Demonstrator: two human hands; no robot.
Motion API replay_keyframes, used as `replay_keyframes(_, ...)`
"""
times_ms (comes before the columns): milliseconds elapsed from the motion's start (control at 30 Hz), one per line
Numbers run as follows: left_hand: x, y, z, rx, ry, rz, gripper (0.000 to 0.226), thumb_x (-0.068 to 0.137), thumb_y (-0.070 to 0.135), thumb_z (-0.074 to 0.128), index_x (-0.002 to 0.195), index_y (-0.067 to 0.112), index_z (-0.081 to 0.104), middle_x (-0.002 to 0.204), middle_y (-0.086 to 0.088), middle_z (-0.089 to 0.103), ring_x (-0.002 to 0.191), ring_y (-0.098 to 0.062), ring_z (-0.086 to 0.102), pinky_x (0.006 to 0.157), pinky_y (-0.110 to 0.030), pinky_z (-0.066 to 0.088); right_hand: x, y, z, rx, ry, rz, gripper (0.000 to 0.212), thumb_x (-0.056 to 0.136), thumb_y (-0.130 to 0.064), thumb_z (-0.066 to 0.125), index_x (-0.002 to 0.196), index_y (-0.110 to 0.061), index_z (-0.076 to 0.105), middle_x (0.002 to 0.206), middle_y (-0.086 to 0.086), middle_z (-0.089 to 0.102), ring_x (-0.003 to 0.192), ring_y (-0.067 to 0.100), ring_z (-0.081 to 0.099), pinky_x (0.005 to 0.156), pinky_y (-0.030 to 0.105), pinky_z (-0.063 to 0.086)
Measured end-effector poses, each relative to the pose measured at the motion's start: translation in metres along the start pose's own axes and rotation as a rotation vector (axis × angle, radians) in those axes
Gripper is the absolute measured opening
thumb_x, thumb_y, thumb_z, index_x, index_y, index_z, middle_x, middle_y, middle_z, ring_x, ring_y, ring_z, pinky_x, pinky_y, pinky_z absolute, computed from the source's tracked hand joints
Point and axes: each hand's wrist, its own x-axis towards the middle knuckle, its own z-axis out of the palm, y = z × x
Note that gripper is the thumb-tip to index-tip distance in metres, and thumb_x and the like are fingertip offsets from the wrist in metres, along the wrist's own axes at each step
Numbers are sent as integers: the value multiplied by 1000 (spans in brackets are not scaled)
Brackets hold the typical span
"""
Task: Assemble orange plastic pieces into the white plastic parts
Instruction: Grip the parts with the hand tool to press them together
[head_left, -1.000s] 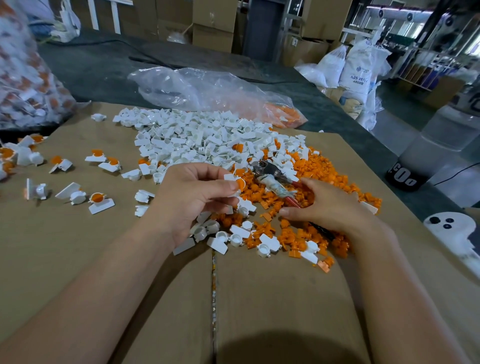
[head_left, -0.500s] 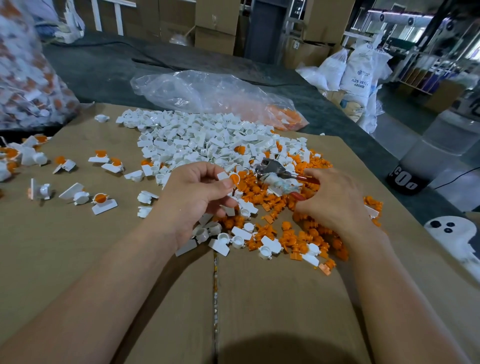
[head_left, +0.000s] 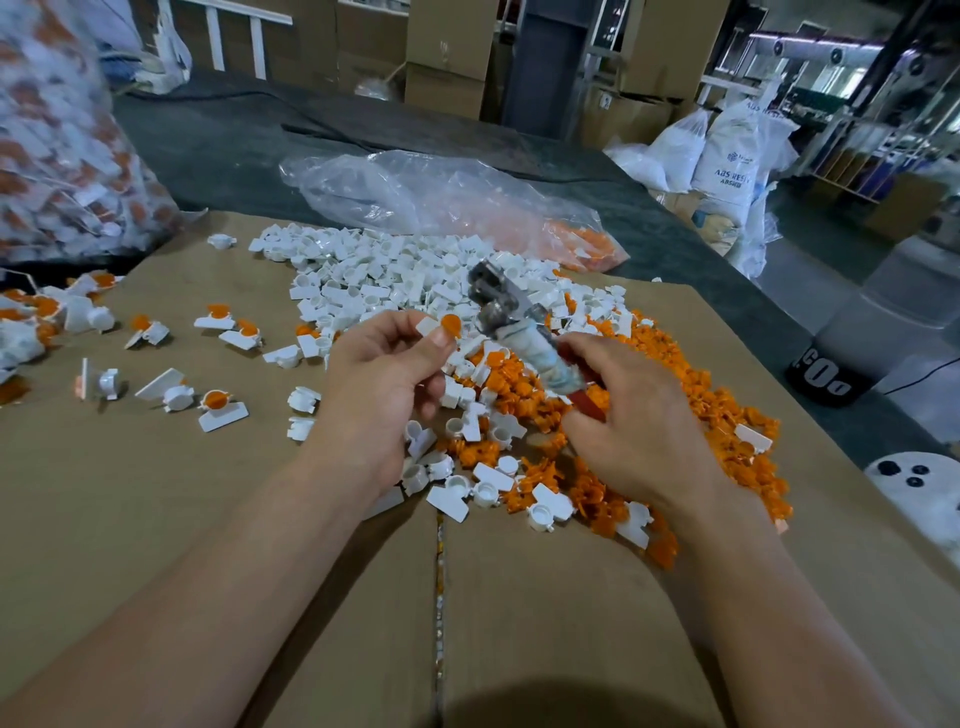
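My left hand (head_left: 382, 382) pinches a white plastic part with a round orange piece (head_left: 450, 327) set in it, raised above the cardboard. My right hand (head_left: 636, 421) grips a metal-headed tool (head_left: 511, 319) with a taped, red handle, its head tilted up toward the part and just right of it. A heap of white parts (head_left: 395, 270) lies behind my hands. A heap of orange pieces (head_left: 727, 415) spreads under and right of my right hand.
Several finished white-and-orange parts (head_left: 223, 410) lie scattered at the left on the cardboard sheet (head_left: 156, 519). A full clear bag (head_left: 57, 135) stands at far left, and a crumpled plastic bag (head_left: 441, 202) lies behind the piles. The table's right edge drops to the floor.
My right hand lifted the tool off the pile and tilted its head up toward the part. My left hand raised the white part with the orange piece.
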Motion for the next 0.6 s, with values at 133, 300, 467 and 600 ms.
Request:
replay_keyframes(133,0,2,0,-63,7,12,20,85,0,58,71,14,54,47,8,50,38,-3,40,34,-14,31,0,-2,4,4,-62,-1,60,68,-27,43,127,-19,50,117,-1,58,109,16,49,91,27,36)
replay_keyframes(300,0,2,0,-63,1,29,22,86,-1,56,71,14,53,47,8,49,37,-3,40,33,-14,30,0,0,8,-23,-110,5,66,67,-31,42,132,-19,46,130,-1,53,120,15,45,100,29,34)
replay_keyframes(467,-1,1,-1,-21,-16,50,23,85,-2,57,70,15,54,47,8,49,39,-4,41,35,-14,32,1,2,7,-10,-127,-16,65,68,-32,41,132,-18,47,123,-1,56,112,13,47,89,19,32)
replay_keyframes(600,-1,0,-1,-1,-26,76,23,85,-2,57,69,15,54,47,9,49,39,-4,42,35,-14,33,-1,3,6,40,-145,-18,63,67,-32,42,128,-20,52,114,-2,60,104,11,50,78,8,31)
